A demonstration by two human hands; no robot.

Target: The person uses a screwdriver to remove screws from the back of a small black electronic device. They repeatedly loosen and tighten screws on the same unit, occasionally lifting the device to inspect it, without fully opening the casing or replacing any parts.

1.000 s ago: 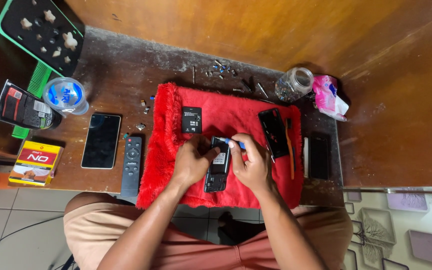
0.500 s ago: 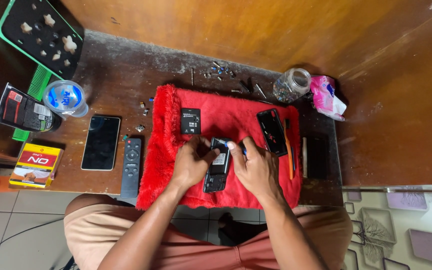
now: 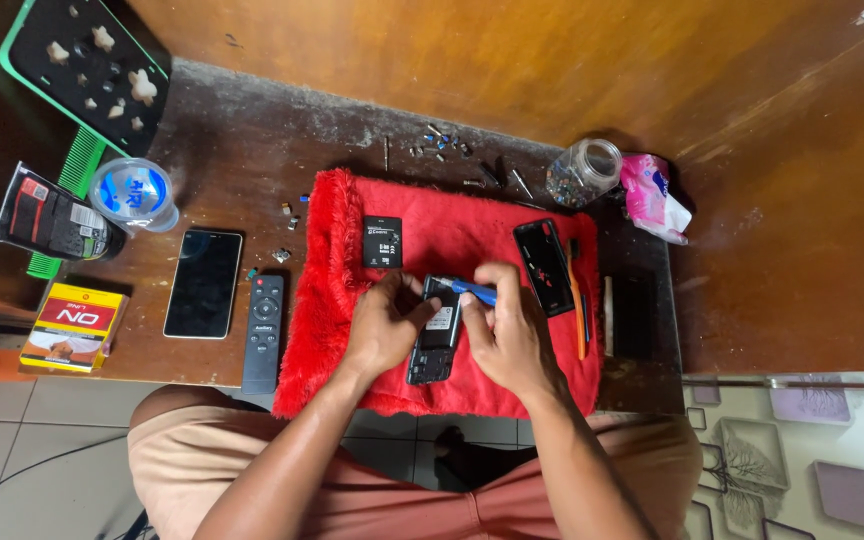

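On the red fluffy mat [image 3: 472, 380], the left hand [image 3: 384, 325] clamps the opened mobile phone [image 3: 435, 335] by its edges; the right hand [image 3: 508, 330] pinches what appears a blue pry tool [image 3: 474, 291]. The phone is light, rigid and probably fragile; grip its sides.

On the mat [image 3: 332, 300]: phone [image 3: 436, 335] at near centre between left hand [image 3: 384, 325] and right hand [image 3: 512, 335], battery [image 3: 382, 241] far-left of it, cover [image 3: 543, 266] to its right; left of the mat, remote [image 3: 264, 332], then smartphone [image 3: 203, 283]; jar [image 3: 582, 172] beyond the mat's far-right corner.
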